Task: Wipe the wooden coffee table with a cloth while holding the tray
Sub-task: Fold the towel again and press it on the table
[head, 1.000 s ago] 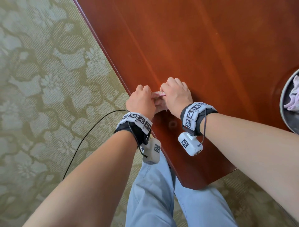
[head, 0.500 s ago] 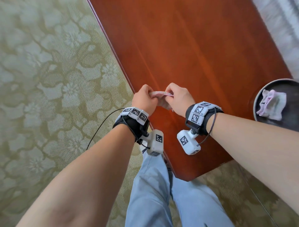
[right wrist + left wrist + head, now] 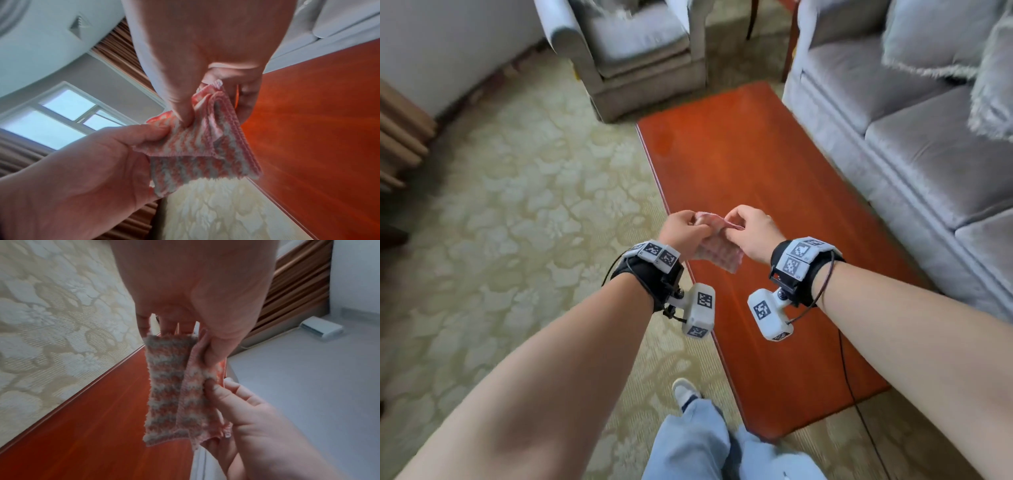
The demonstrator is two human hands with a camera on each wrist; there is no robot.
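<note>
**A:** We hold a small pink-and-white cloth up in the air, our left hand and right hand each pinching its top edge between thumb and fingers, and the rest hangs below both grips.

**B:** Why raised like that, clear of the wood?

**A:** As we read it, we are folding or squaring the cloth before the next pass. The left wrist view shows it doubled into two hanging panels, our left thumb closed on one end of the top edge and the fingertips of our right hand nipping the other. Held at two ends, it hangs flat and can be turned over.

**B:** And the table?

**A:** The reddish wooden table lies below and beyond our grips, well apart from the cloth. A gray sofa runs past our right hand, an armchair stands beyond the table's far end, and patterned carpet spreads out past our left hand.

**B:** The tray we are meant to hold?

**A:** We cannot find it in any view. Neither hand has it. Our right forearm covers the table's near right part, so something could sit hidden there.

**B:** Anything else unclear?

**A:** How many layers the cloth has, and whether it is damp. In the right wrist view its folds bunch under our thumb, and the far fingers are hidden behind it.
</note>
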